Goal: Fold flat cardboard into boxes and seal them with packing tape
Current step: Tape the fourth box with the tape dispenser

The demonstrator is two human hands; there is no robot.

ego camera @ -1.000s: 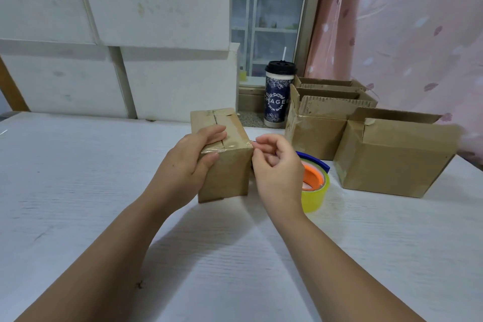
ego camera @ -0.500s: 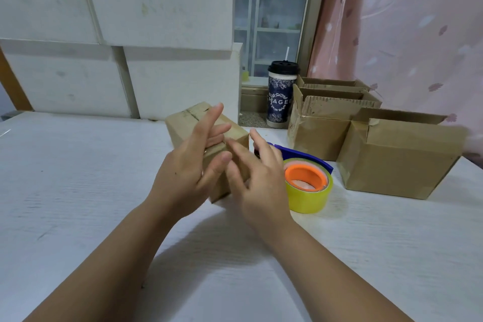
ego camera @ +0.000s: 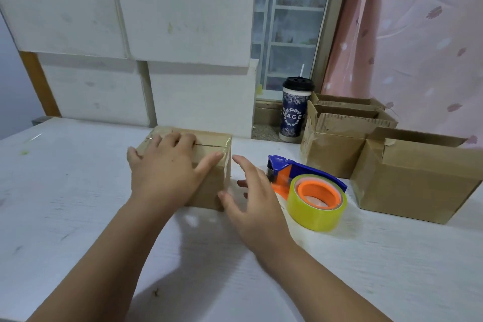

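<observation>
Three open-topped cartons (ego camera: 413,183) stand to the right of the right hand (ego camera: 257,204); their interiors are hidden. Under the left hand (ego camera: 164,175) a small closed box (ego camera: 209,191) of brown cardboard rests on the white table (ego camera: 78,204). Glossy clear tape covers its top seam and folds down its right end. Its long axis and seam run left to right. The left hand lies flat on the lid, fingers spread straight. The right hand, open and holding nothing, hovers between the box and the tape dispenser (ego camera: 313,191).
</observation>
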